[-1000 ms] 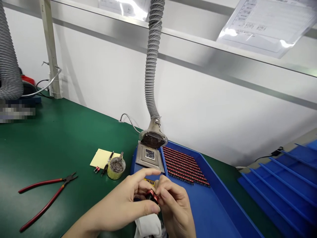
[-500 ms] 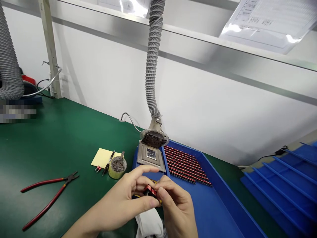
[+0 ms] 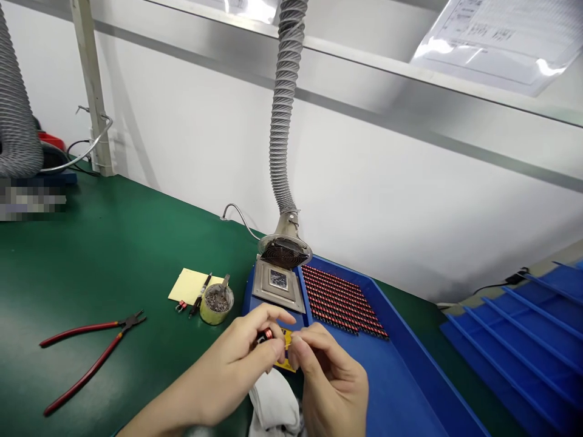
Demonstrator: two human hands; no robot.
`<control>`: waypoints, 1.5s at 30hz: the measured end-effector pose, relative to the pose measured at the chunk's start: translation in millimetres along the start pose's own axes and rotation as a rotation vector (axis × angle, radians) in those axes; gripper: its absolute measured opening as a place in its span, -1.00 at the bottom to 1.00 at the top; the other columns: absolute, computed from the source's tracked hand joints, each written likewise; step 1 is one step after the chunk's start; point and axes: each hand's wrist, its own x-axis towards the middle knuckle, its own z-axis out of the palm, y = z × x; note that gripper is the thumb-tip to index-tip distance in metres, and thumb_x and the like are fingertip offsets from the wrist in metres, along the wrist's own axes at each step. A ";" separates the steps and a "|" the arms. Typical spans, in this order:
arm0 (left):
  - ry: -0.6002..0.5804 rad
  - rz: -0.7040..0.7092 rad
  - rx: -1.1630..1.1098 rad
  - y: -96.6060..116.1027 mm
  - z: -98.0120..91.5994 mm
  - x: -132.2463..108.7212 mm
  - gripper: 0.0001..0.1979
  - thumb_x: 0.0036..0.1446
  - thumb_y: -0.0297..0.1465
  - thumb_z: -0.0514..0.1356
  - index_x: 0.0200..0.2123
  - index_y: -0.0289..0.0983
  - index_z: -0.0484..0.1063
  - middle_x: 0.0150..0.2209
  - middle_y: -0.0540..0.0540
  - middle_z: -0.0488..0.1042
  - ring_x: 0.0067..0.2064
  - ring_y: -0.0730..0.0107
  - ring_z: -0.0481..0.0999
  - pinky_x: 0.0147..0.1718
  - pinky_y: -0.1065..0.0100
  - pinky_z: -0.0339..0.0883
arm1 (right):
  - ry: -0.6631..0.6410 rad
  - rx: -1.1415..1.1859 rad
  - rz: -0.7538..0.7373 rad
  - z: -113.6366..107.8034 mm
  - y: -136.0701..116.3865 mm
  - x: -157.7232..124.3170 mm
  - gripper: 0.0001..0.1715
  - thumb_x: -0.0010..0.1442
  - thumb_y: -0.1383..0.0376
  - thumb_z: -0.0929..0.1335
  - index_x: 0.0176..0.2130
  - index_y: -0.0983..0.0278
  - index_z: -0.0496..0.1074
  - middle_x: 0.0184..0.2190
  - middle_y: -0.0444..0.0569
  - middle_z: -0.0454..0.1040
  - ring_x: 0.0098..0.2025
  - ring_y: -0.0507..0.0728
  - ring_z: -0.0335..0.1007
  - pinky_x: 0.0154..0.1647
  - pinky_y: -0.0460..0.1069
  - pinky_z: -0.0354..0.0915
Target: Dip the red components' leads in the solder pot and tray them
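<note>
The person's left hand comes in from the near left, its fingers curled and pinching a small red-and-black wound component with a coppery end, which shows just above the fingertips. The component sits between the two hands, nearer the left one. The right hand is curled at the near right, its fingertips just beside the component, and a small yellow-and-black piece shows in the gap between the hands. Whether the right hand grips that piece or anything else cannot be told from this view. Below the hands lies a crumpled white cloth. Just beyond them, a blue tray holds dense, orderly rows of red-and-black components. To the left of those rows, a square metal plate sits at the far end of the tray, under the round fan intake of a grey ribbed extraction hose. Left of the tray, on a green bench mat, are a yellow note pad, a black-handled tool, a tape-wrapped cup of dark granules and red-handled pliers. Blue stepped bins stand at the far right.
</note>
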 end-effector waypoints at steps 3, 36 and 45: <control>0.040 0.005 0.115 2.9 0.8 1.1 -0.87 0.29 -0.30 0.08 -0.22 -0.22 0.36 -0.28 0.02 0.34 -0.23 0.40 0.32 -0.23 0.39 0.20 | 0.013 0.007 -0.011 0.9 2.2 -0.3 -0.89 0.16 0.25 0.45 -0.42 0.16 0.57 -0.57 -0.15 0.35 -0.49 0.01 0.26 -0.49 -0.13 0.24; 0.102 0.123 0.195 8.9 1.6 5.2 -0.84 0.27 -0.46 0.08 -0.40 -0.25 0.34 -0.40 0.09 0.41 -0.34 0.52 0.35 -0.35 0.48 0.18 | 0.005 -0.001 -0.104 7.2 3.9 -0.1 -0.93 0.19 0.34 0.42 -0.33 0.15 0.51 -0.50 -0.19 0.41 -0.44 -0.04 0.32 -0.44 -0.21 0.30; 0.101 0.102 0.121 6.7 2.9 2.1 -0.84 0.26 -0.42 0.10 -0.40 -0.25 0.35 -0.41 0.09 0.41 -0.36 0.52 0.34 -0.37 0.48 0.16 | 0.014 0.091 -0.088 8.5 5.6 1.2 -0.92 0.18 0.33 0.43 -0.38 0.17 0.53 -0.55 -0.18 0.37 -0.47 -0.02 0.31 -0.46 -0.17 0.32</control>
